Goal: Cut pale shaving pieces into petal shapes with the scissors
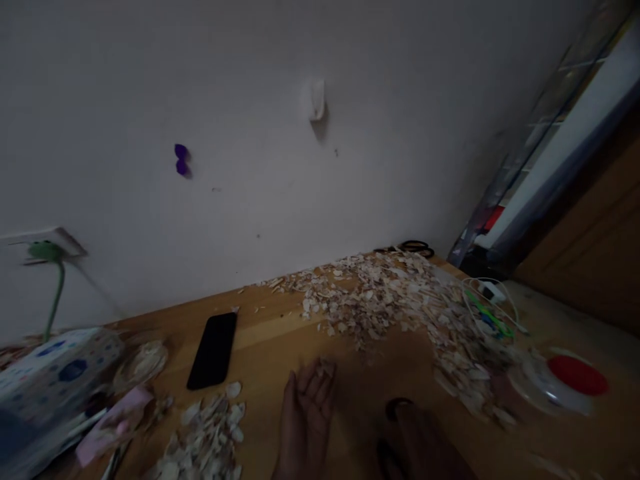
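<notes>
My left hand (311, 410) is low in the middle of the view, palm up, its fingers extended and slightly curled. A small pale bit shows near its fingertips, too blurred to name. To its right, my right hand (425, 437) is dark and smeared, with the black handle loops of scissors (399, 405) at its fingers; the blades are hidden. Left of my left hand lies a heap of pale, dry flakes (207, 433). A wider spread of similar flakes and thin strips (370, 300) covers the back right of the wooden table (270, 333).
A black phone (213, 350) lies left of centre. Further left are a patterned tissue box (55, 373) and a pink item (115, 427). At right are a cable with a charger (493, 292) and a red-topped round container (577, 375). Black-handled scissors (417, 249) rest by the wall.
</notes>
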`<action>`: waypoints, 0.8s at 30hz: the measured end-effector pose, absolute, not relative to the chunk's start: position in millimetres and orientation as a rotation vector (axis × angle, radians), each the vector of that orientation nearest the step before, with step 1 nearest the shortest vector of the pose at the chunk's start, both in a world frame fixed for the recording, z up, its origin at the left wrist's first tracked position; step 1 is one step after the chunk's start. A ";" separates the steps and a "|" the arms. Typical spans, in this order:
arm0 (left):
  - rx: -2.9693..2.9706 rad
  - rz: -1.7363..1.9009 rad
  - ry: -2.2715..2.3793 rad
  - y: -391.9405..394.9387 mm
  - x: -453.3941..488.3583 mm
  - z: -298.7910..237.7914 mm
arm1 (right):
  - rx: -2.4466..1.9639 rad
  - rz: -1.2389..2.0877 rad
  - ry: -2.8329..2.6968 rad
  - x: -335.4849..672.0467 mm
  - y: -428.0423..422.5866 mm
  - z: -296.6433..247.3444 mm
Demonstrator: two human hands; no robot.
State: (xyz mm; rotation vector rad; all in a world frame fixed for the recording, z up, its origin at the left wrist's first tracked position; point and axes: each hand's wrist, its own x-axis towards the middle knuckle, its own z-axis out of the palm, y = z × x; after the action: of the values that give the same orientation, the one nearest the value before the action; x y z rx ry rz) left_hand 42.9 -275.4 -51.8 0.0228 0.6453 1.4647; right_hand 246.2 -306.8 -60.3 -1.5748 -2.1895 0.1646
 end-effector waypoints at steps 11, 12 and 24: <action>0.047 1.441 0.657 -292.1 55.4 -28.7 | -1.643 0.091 -2.334 231.1 -287.9 -29.3; 0.032 1.439 0.661 -292.3 56.0 -29.0 | -1.653 0.103 -2.327 230.7 -288.2 -29.7; 0.162 1.456 0.786 -290.0 53.1 -46.8 | -1.700 0.682 -2.202 231.9 -296.5 -40.2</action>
State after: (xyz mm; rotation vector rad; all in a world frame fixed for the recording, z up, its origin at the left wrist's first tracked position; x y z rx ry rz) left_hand 53.1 -290.0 -46.8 0.1620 0.7857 1.4555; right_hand 231.9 -296.5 -40.2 -1.6999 -2.2021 0.6822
